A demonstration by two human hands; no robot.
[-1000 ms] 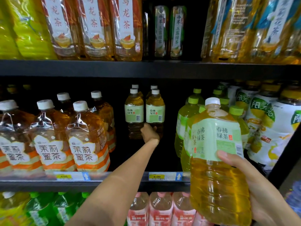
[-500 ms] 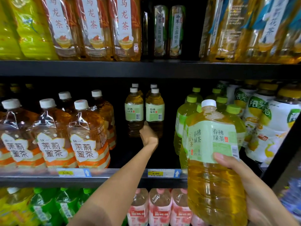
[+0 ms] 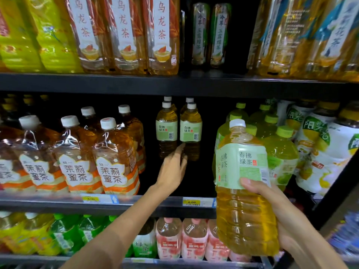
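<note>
My right hand [image 3: 275, 208] grips a large bottle of yellow green tea [image 3: 242, 214] with a white cap and a pale green label. It holds the bottle upright in front of the middle shelf's right side. Two small green tea bottles [image 3: 166, 131] [image 3: 190, 132] with the same label stand side by side deep in a dark gap on the middle shelf. My left hand [image 3: 172, 171] reaches into that gap with its fingers stretched out. Its fingertips are at the lower part of the two small bottles and hold nothing.
Large orange-labelled jasmine tea bottles [image 3: 114, 158] fill the shelf left of the gap, and green-capped bottles [image 3: 279, 152] crowd its right. The black shelf edge [image 3: 155, 206] carries a price tag [image 3: 194, 202]. Pink-labelled bottles [image 3: 192, 239] stand on the shelf below, tall tea bottles [image 3: 161, 35] above.
My left hand has drawn slightly back and down from the small bottles, and its fingers have straightened. The large bottle in my right hand has shifted a little to the left.
</note>
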